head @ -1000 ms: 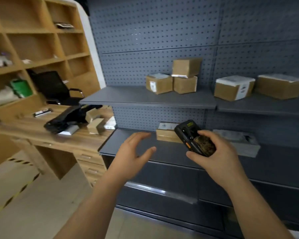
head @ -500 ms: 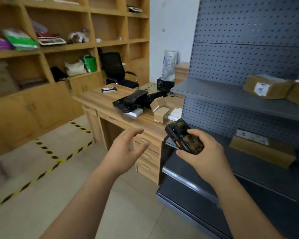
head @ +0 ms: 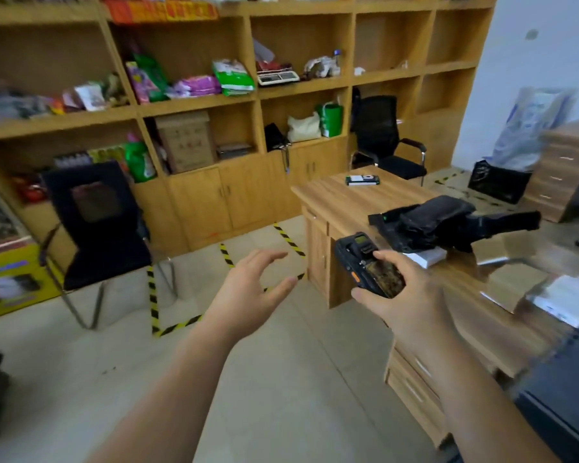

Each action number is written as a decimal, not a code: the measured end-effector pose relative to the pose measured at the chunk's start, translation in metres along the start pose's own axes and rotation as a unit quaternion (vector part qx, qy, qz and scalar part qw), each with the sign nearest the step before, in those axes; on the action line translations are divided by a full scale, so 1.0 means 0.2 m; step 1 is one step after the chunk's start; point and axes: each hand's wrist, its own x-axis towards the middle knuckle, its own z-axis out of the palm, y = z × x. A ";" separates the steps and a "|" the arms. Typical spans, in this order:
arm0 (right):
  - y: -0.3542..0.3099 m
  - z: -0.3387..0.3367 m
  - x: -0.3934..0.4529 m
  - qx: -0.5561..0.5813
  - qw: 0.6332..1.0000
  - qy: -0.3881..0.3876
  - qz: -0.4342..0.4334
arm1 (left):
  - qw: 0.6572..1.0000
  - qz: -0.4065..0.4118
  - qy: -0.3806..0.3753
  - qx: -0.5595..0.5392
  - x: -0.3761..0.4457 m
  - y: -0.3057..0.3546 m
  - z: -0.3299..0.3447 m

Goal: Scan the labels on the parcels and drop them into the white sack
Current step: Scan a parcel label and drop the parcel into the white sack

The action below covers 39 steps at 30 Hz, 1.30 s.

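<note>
Holding the black handheld scanner (head: 370,264), our right hand (head: 400,295) has its fingers curled round the body and the thumb lying on the top. The scanner is a chunky block with a small lit screen near its far end and an orange button on its side. Our left hand (head: 251,289) holds nothing. Its fingers are spread and a little bent, and it hangs in the air over the floor, apart from the scanner.

Just past our right hand is a wooden desk (head: 355,198) with a smooth, striped grain and drawers in front. On it lies a soft, crumpled black bag (head: 438,218). Next to the bag sit small brown cardboard boxes (head: 512,279), blurred, and a flat white packet (head: 428,257). We cannot tell if these boxes are the parcels. A small flat dark thing with a white patch (head: 362,179) lies at the far end of the desk.

Below our left hand the pale floor has yellow and black striped tape (head: 154,295) on it. A black chair with thin metal legs (head: 97,228) stands to the left, and a black office chair (head: 385,142) stands behind the desk. Along the wall runs a big wooden shelf unit (head: 258,95) with square holes, full of bright crinkly bags. We see no white sack in this view.
</note>
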 end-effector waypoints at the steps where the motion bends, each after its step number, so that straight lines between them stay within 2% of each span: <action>1: 0.00 0.05 0.11 0.005 1.000 -0.012 -0.014 | 1.000 -0.010 0.011 0.008 0.08 -0.04 -0.02; 7: 0.00 0.29 0.68 0.003 0.996 -0.063 -0.061 | 0.997 -0.054 0.052 0.028 0.50 -0.24 -0.07; 14: 0.24 0.44 1.19 -0.016 0.999 -0.038 -0.020 | 0.998 -0.046 0.035 -0.011 1.09 -0.47 0.13; 21: 0.49 0.42 1.66 -0.049 0.993 0.069 0.082 | 0.994 0.015 -0.077 -0.081 1.91 -0.64 0.54; 27: 0.64 0.31 1.91 -0.116 0.959 0.177 0.189 | 0.970 0.109 -0.175 -0.130 2.54 -0.60 0.87; 32: 0.80 0.24 1.95 -0.145 0.926 0.230 0.261 | 0.946 0.153 -0.244 -0.151 2.78 -0.55 1.20; 39: 1.14 0.16 2.11 -0.154 0.910 0.228 0.311 | 0.932 0.156 -0.289 -0.155 3.03 -0.55 1.64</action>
